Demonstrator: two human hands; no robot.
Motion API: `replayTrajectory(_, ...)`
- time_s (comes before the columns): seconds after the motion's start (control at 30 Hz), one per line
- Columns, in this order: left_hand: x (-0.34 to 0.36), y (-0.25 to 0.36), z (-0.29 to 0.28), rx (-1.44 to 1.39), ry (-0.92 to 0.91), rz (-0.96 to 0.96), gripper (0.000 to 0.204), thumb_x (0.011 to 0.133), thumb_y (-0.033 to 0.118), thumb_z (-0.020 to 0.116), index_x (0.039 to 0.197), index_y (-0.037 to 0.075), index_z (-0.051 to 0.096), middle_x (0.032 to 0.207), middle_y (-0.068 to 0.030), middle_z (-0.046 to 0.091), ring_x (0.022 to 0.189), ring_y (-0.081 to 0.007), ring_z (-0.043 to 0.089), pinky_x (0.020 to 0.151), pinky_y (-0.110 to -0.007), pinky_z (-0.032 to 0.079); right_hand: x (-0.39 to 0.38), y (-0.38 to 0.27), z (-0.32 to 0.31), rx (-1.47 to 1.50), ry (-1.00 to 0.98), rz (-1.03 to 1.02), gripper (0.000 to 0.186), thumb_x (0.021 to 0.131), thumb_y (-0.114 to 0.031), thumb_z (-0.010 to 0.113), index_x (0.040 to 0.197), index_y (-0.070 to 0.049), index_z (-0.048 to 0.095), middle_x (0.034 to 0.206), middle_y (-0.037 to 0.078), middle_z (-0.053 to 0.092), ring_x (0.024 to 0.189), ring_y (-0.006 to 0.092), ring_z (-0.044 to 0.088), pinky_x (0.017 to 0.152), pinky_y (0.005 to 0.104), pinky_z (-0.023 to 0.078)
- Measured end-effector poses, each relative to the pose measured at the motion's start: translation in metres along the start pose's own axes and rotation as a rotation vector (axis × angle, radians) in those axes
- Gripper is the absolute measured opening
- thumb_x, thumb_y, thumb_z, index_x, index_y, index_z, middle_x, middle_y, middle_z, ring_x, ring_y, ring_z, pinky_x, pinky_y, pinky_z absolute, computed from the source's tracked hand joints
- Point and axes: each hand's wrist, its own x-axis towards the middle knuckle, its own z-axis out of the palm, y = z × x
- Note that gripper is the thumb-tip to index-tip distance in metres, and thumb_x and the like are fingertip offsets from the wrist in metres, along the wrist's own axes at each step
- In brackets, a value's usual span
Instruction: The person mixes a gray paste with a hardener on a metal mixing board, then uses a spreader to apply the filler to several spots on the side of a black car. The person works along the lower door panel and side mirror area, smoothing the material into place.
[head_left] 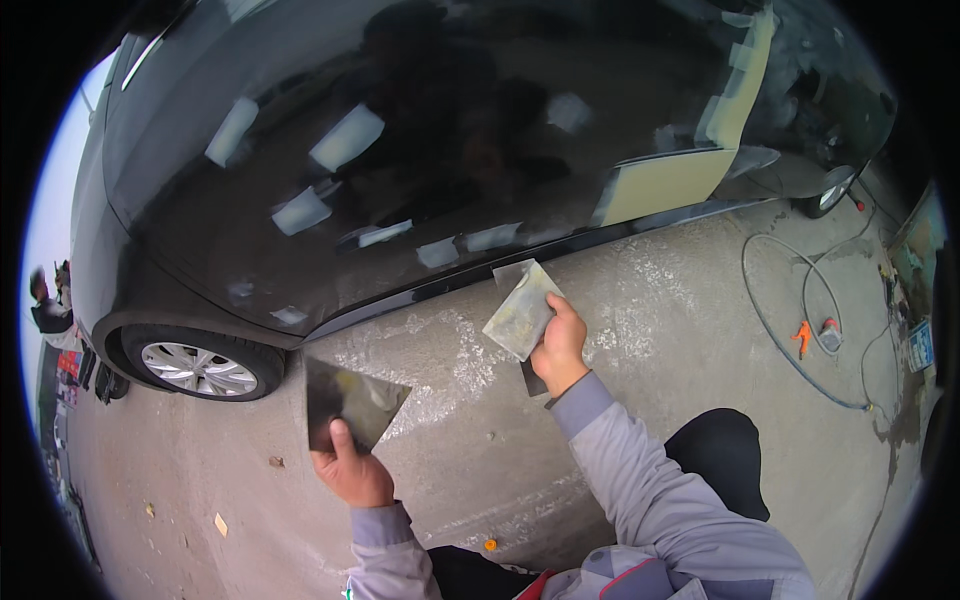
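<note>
My left hand (355, 475) is closed on a thin dark putty spreader (372, 405), thumb flat on its face; smears show on the blade. In my right hand (562, 345) is a flat plate coated with pale yellow-grey putty (520, 312). Dark edges stick out behind that plate, but I cannot tell whether they belong to a second sheet. Both hands are apart, held low in front of a black car's side (450, 100). Pale grey filler patches (347, 138) dot the panel. A broad yellowish filler area (665, 187) covers its lower right part.
A silver-spoked wheel (200, 370) stands left of my hands. On the concrete floor (640, 330) at right lie a coiled hose (765, 315) and an orange spray or blow gun (803, 337). A small orange cap (490, 545) lies near my legs. Another person (50, 308) is at far left.
</note>
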Motion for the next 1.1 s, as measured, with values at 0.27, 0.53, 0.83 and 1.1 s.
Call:
replayTrajectory(0.27, -0.111, 0.092, -0.129, -0.281, 0.173, -0.521, 0.056, 0.111, 0.034, 0.055, 0.159, 0.007, 0.047, 0.161, -0.0117, 0.054, 0.145, -0.0340, 0.052, 0.123, -0.056, 0.040, 0.091, 0.019, 0.004, 0.181, 0.189, -0.046, 0.018, 0.105, -0.012, 0.058, 0.121, -0.002, 0.059, 0.120, 0.014, 0.067, 0.108, 0.0291, 0.067, 0.092, 0.0460, 0.056)
replayTrajectory(0.53, -0.150, 0.125, -0.169, -0.165, 0.534, -0.529, 0.045, 0.108, 0.024, 0.054, 0.146, -0.001, 0.058, 0.144, -0.0200, 0.065, 0.132, -0.0394, 0.061, 0.119, -0.061, 0.044, 0.097, 0.013, 0.034, 0.004, 0.197, -0.125, 0.016, 0.106, -0.015, 0.059, 0.097, -0.002, 0.063, 0.092, 0.001, 0.063, 0.082, 0.0124, 0.054, 0.073, 0.0321, 0.046)
replayTrajectory(0.83, -0.129, 0.102, -0.162, -0.102, 0.362, -0.512, 0.057, 0.109, 0.035, 0.061, 0.156, 0.005, 0.050, 0.157, -0.0134, 0.057, 0.142, -0.0349, 0.055, 0.120, -0.058, 0.044, 0.080, 0.033, 0.051, -0.062, 0.040, -0.417, 0.024, 0.109, -0.010, 0.057, 0.125, 0.007, 0.064, 0.119, 0.012, 0.070, 0.107, 0.0180, 0.065, 0.094, 0.0331, 0.050)
replayTrajectory(1.1, -0.127, 0.096, -0.157, -0.080, 0.397, -0.482, 0.055, 0.109, 0.034, 0.061, 0.154, 0.004, 0.051, 0.156, -0.0144, 0.057, 0.140, -0.0355, 0.057, 0.119, -0.058, 0.045, 0.091, 0.021, 0.024, 0.183, 0.184, -0.076, 0.021, 0.107, -0.013, 0.055, 0.116, 0.004, 0.065, 0.107, 0.008, 0.069, 0.094, 0.0175, 0.061, 0.085, 0.0341, 0.050)
